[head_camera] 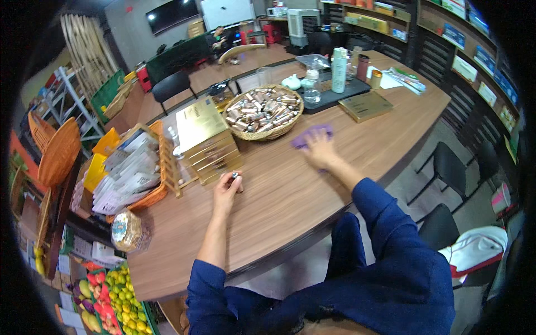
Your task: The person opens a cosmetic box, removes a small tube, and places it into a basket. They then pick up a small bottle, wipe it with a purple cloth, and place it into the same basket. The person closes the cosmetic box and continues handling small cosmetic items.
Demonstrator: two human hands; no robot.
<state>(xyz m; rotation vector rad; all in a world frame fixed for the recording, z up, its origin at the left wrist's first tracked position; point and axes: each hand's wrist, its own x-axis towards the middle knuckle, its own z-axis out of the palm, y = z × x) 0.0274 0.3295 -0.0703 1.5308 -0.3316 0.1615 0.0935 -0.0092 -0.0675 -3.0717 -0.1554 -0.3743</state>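
My left hand (227, 191) is raised over the near part of the wooden table (268, 209), in front of a stack of gold boxes (205, 130). Between its thumb and fingers is a small bottle with a shiny silvery top (235, 175), mostly covered by the fingers. Farther right, my right hand (321, 148) rests on a crumpled purple cloth (300, 141) on the tabletop, its fingers over the fabric. Beyond both hands stands a round woven basket (261, 136) heaped with many small rose-gold bottles (264, 109).
An orange basket (144, 203) of plastic packets and a clear jar (125, 230) stand left. Behind are a black tray (320, 108) with a mint bottle (339, 71), a glass bottle (312, 88) and a flat gold box (365, 106). Chairs (444, 171) stand right; a person (218, 39) sits far back.
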